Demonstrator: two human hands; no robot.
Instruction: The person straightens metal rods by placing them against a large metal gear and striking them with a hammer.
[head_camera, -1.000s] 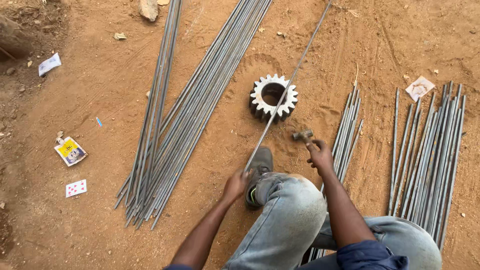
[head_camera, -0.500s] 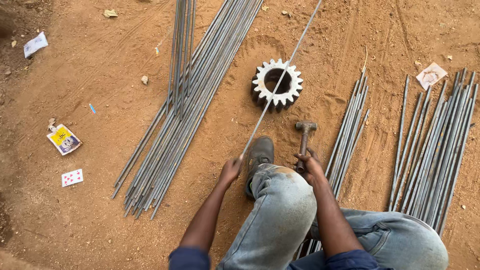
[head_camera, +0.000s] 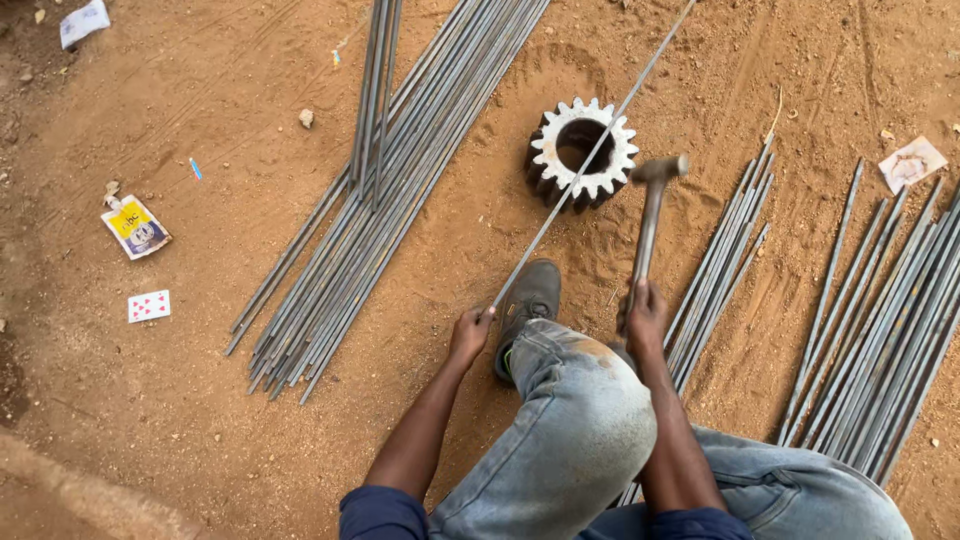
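Note:
My left hand (head_camera: 468, 333) grips the near end of a long thin steel rod (head_camera: 590, 160) that runs up and right across a grey toothed gear (head_camera: 582, 152) lying flat on the dirt. My right hand (head_camera: 644, 312) holds the wooden handle of a hammer (head_camera: 651, 205). The hammer's metal head hovers just right of the gear, close to the rod. My dark shoe (head_camera: 527, 305) and bent jeans knee sit between the two hands.
A large bundle of steel rods (head_camera: 400, 170) lies on the left. Two smaller rod piles (head_camera: 725, 260) (head_camera: 880, 330) lie on the right. A playing card (head_camera: 149, 306), a yellow packet (head_camera: 135, 226) and paper scraps (head_camera: 911, 163) dot the sandy ground.
My right hand has raised the hammer forward, its head now beside the gear. The view has closed in. The left hand keeps hold of the rod.

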